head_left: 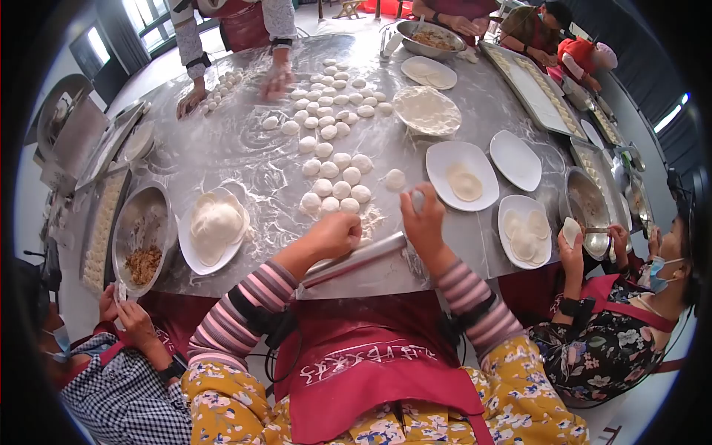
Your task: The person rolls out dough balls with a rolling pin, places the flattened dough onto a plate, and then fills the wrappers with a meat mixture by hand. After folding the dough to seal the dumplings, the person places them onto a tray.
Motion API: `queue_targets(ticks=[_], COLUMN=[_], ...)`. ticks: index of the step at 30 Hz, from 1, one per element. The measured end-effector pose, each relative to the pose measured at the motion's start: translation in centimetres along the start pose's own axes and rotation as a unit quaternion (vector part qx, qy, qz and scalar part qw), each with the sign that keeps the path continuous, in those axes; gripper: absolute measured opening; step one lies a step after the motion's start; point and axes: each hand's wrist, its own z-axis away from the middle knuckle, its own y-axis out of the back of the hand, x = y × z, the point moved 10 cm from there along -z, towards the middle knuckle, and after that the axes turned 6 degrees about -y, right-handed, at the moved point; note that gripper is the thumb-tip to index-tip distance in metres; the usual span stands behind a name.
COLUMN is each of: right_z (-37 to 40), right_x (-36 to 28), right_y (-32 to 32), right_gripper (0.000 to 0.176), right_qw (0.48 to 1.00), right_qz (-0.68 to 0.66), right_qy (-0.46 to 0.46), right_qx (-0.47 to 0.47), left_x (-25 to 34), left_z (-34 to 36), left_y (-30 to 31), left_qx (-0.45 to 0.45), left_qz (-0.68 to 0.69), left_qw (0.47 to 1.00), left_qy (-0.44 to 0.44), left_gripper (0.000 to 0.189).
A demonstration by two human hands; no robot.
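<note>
My left hand [335, 233] is closed low over the floured table, its fingertips curled down; whatever they hold is hidden. To its right, my right hand [424, 216] is wrapped round a grey rod-like thing [417, 199], of which only the rounded end shows. Between my wrists, at the table's near edge, lies a silvery metal bar [356, 261]. Just beyond my left hand are several floured dough balls [341, 189], running back in a loose band. One flattened dough piece [394, 179] rests beyond my right hand.
A white plate [185, 248] of stacked wrappers stands left, beside a steel bowl of filling [142, 267]. On the right are plates with wrappers [463, 159] [526, 256] and a bare plate [515, 159]. People work at both sides; another person's hands [277, 80] are across the table.
</note>
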Motion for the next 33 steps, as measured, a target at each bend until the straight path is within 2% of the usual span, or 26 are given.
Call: queue_targets(ticks=[3, 5, 7, 9, 10, 12, 13, 15, 18, 22, 24, 26, 27, 30, 33], right_z=[-2.0, -0.8, 1.6, 4.2, 4.1, 4.5, 3.9, 0.3, -1.9, 1.3, 3.9, 4.9, 5.1, 1.4, -1.0], right_x=[-0.3, -0.5, -0.8, -0.3, 0.0, -0.4, 0.0, -0.7, -0.3, -1.3, -1.1, -1.1, -1.1, -0.7, -0.6], right_y=[-1.9, -0.8, 2.0, 4.0, 4.0, 3.8, 3.1, 0.7, -2.1, 1.6, 4.1, 4.5, 4.8, 1.7, -0.7], right_gripper=[0.023, 0.023, 0.023, 0.023, 0.023, 0.024, 0.024, 0.024, 0.024, 0.024, 0.022, 0.022, 0.022, 0.023, 0.024], right_qw=[1.000, 1.000, 0.999, 0.998, 0.998, 0.998, 0.998, 0.999, 1.000, 0.998, 0.999, 0.999, 0.999, 0.999, 0.998], right_qz=[-0.008, -0.004, 0.034, 0.009, 0.008, 0.059, 0.058, 0.021, 0.019, 0.044, 0.030, 0.009, -0.011, 0.033, 0.030], right_qy=[0.024, 0.025, 0.025, -0.065, -0.065, -0.018, -0.021, 0.028, 0.023, 0.035, -0.025, -0.038, -0.051, 0.008, 0.036], right_qx=[-0.003, -0.012, 0.019, -0.012, -0.014, -0.014, -0.009, 0.017, -0.008, 0.001, 0.003, 0.004, 0.012, 0.021, 0.029], left_x=[0.0, -0.3, 0.7, 0.2, -0.3, -1.1, -1.0, -0.6, -0.5, 0.1, 0.0, -1.0, -0.9, -0.1, -0.6], left_z=[-0.5, -0.4, 0.0, 0.4, 0.6, 1.0, 0.8, 0.4, -0.4, -0.4, 0.3, 1.0, 1.3, 1.1, 0.3], left_y=[0.2, 0.2, -0.2, 0.2, 0.1, -0.2, -0.4, -0.6, 0.0, -0.6, -0.6, -0.4, -0.4, -0.3, -0.3], left_qx=[0.018, 0.033, -0.001, 0.021, 0.005, -0.019, -0.030, -0.041, 0.003, -0.003, -0.006, 0.006, 0.003, -0.006, 0.008], left_qz=[-0.015, 0.000, -0.038, -0.014, 0.027, 0.064, 0.048, 0.026, -0.037, -0.039, -0.045, 0.050, 0.049, 0.045, -0.038], left_qw=[1.000, 0.999, 0.999, 0.999, 1.000, 0.997, 0.998, 0.999, 0.999, 0.999, 0.999, 0.998, 0.998, 0.999, 0.998], left_qy=[0.019, 0.026, -0.029, -0.024, 0.002, 0.026, 0.006, -0.016, 0.021, -0.005, -0.007, 0.036, 0.036, 0.016, 0.051], left_gripper=[0.010, 0.010, 0.010, 0.010, 0.010, 0.010, 0.011, 0.012, 0.015, 0.016, 0.015, 0.014, 0.014, 0.008, 0.016])
